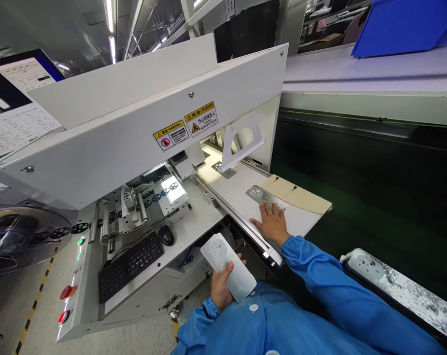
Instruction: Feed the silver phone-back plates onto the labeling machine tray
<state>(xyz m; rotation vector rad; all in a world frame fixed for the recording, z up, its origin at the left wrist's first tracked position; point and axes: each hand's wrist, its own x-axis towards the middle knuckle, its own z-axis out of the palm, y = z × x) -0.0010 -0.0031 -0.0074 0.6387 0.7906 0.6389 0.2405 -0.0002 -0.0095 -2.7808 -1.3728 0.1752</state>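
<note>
Far left: clear reel [9, 231] is standing beside the white machine [116, 153]; 2 red buttons [65, 292] are sitting at its front corner. Black keyboard [130, 266] is lying on the machine's shelf, mouse [166, 235] just beside it. Centre: left hand [221, 288] is holding a white panel [241, 271] tilted before the torso, pinching it, thumb lying across the face and fingertips showing past the far edge. Beyond, 1 dark panel [225, 169] is lying on the white bed [241, 172]. Nearer, a grey panel [256, 193] is lying flat on the same bed; right hand [275, 224] is resting palm down at its near end, fingers spreading; pressure: cannot tell. Cream plate [300, 195] is lying alongside. Far right: blue bin [404, 27] is standing on a shelf; below, a speckled panel [419, 286] is lying on a black support.
</note>
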